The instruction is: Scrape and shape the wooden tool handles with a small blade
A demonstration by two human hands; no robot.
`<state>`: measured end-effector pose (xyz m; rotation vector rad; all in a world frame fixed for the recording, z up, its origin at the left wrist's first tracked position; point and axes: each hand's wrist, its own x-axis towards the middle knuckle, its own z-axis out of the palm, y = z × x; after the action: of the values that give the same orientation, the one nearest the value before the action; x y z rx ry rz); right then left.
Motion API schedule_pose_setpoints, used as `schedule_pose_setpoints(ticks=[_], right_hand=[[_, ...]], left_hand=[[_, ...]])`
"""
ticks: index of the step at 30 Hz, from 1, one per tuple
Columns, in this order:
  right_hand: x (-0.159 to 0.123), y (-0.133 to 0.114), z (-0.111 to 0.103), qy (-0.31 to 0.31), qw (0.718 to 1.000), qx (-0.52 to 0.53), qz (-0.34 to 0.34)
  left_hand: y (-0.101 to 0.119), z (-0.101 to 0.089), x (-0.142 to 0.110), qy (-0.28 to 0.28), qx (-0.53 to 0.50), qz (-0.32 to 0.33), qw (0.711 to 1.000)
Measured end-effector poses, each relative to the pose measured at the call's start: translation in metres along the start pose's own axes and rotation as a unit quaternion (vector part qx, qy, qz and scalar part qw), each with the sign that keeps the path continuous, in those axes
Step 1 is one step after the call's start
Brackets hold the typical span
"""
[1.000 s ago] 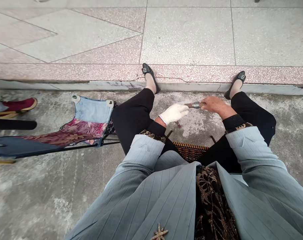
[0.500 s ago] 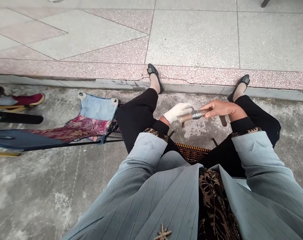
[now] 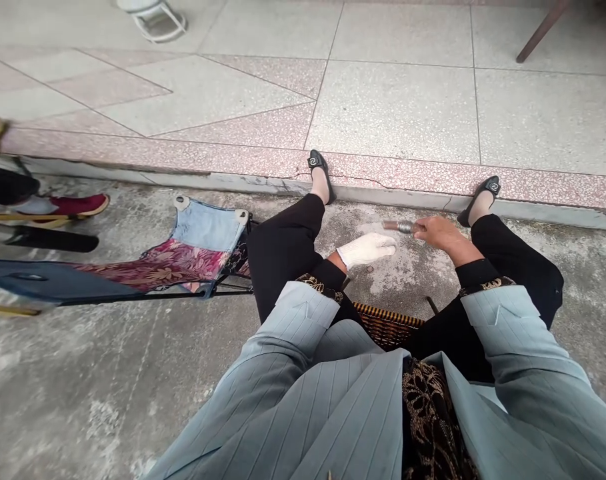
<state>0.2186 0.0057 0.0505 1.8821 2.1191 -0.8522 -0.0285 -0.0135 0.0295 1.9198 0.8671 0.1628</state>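
My right hand [image 3: 440, 233], bare, is closed round one end of a short brown rod [image 3: 391, 225] with a silvery band, perhaps wound wire, about its middle. The rod points left, held in front of me between my knees. What kind of tool it is, I cannot make out. Below the rod's free end is my left hand [image 3: 367, 251] in a white knitted glove. Its fingers stretch to the right, apart from the rod, and no object shows in them.
A woven wicker seat [image 3: 390, 320] shows between my thighs. To my left stands a low folding chair [image 3: 203, 230] of denim and floral cloth. Another person's red shoe [image 3: 80, 205] is further left. My feet rest on a raised tiled step [image 3: 383, 170]; a white stool [image 3: 155, 20] stands beyond.
My left hand has come away from the rod and sits lower. My right hand now grips the rod's right end, fingers curled. The view has tilted up slightly, showing more floor and the stool.
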Motion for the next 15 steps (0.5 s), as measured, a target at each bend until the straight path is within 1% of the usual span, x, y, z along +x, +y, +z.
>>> schedule_pose_setpoints(ticks=[1, 2, 3, 5, 6, 7, 8, 9, 11, 13, 15], right_hand=[[-0.001, 0.000, 0.001, -0.050, 0.998, -0.023, -0.020], [-0.002, -0.001, 0.002, -0.105, 0.993, -0.020, -0.048], [-0.004, -0.001, 0.003, -0.160, 0.984, 0.003, -0.083], [-0.009, -0.001, 0.002, -0.250, 0.951, 0.094, -0.157], [-0.012, 0.000, 0.000, -0.272, 0.932, 0.151, -0.188], [-0.014, 0.001, -0.003, -0.275, 0.915, 0.208, -0.209], [-0.017, 0.002, -0.007, -0.259, 0.903, 0.263, -0.221], [-0.019, 0.004, -0.011, -0.228, 0.896, 0.310, -0.220], [-0.020, 0.007, -0.017, -0.142, 0.894, 0.377, -0.196], [-0.018, 0.011, -0.019, -0.069, 0.906, 0.388, -0.156], [-0.015, 0.014, -0.017, -0.033, 0.916, 0.381, -0.120]], left_hand=[[0.000, -0.003, -0.001, 0.009, 0.015, 0.000, 1.000], [-0.001, -0.007, -0.001, 0.017, 0.026, -0.002, 1.000], [-0.001, -0.010, -0.001, 0.027, 0.031, -0.006, 0.999], [-0.004, -0.013, -0.001, 0.049, 0.020, -0.016, 0.998], [-0.006, -0.014, 0.000, 0.058, 0.008, -0.022, 0.998], [-0.008, -0.013, 0.002, 0.064, -0.005, -0.030, 0.997], [-0.010, -0.011, 0.003, 0.070, -0.016, -0.039, 0.997], [-0.012, -0.009, 0.005, 0.076, -0.026, -0.048, 0.996], [-0.014, -0.004, 0.008, 0.079, -0.033, -0.053, 0.995], [-0.013, 0.000, 0.009, 0.069, -0.021, -0.041, 0.997], [-0.010, 0.002, 0.008, 0.045, 0.006, -0.032, 0.998]])
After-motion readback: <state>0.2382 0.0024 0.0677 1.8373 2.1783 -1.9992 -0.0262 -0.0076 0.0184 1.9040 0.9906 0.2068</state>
